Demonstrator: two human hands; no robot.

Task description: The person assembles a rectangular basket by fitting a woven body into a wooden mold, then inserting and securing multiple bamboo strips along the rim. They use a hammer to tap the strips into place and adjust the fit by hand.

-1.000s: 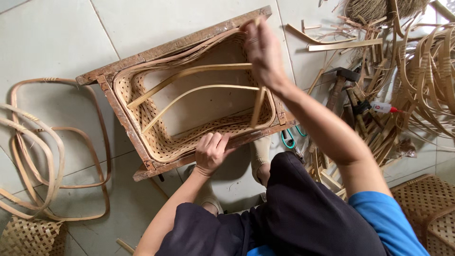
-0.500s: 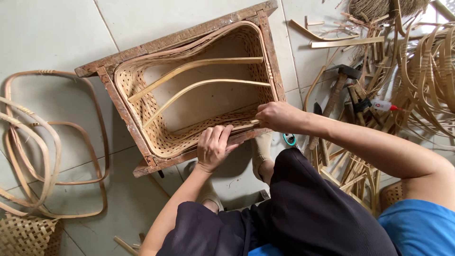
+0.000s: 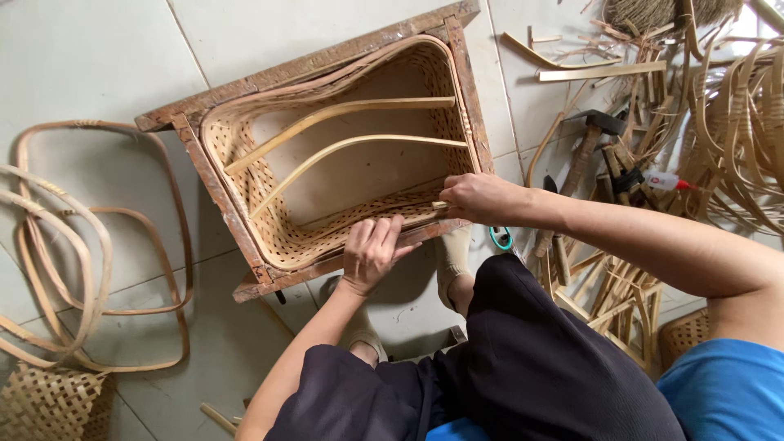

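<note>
The woven basket [image 3: 343,163] sits inside its wooden frame [image 3: 212,184] on the floor; we judge we are seating its rim. Our left hand [image 3: 371,253] presses flat, fingers open, on the near edge, while our right hand [image 3: 478,196] pinches a bamboo strip [image 3: 437,205]. Next calls for firm, even tucking.

- Premises: a floor-level basket-weaving workshop, set out on a pale tiled floor [image 3: 98,57].
- Centre: a woven basket [image 3: 327,163] seated in a worn wooden frame [image 3: 310,69].
- 9 o'clock: bent cane hoops [image 3: 73,245] lie stacked.
- 2 to 3 o'clock: loose cane strips [image 3: 727,122], offcuts and a hammer [image 3: 584,143] lie scattered.
- 7 o'clock: a piece of woven matting [image 3: 49,404].
</note>
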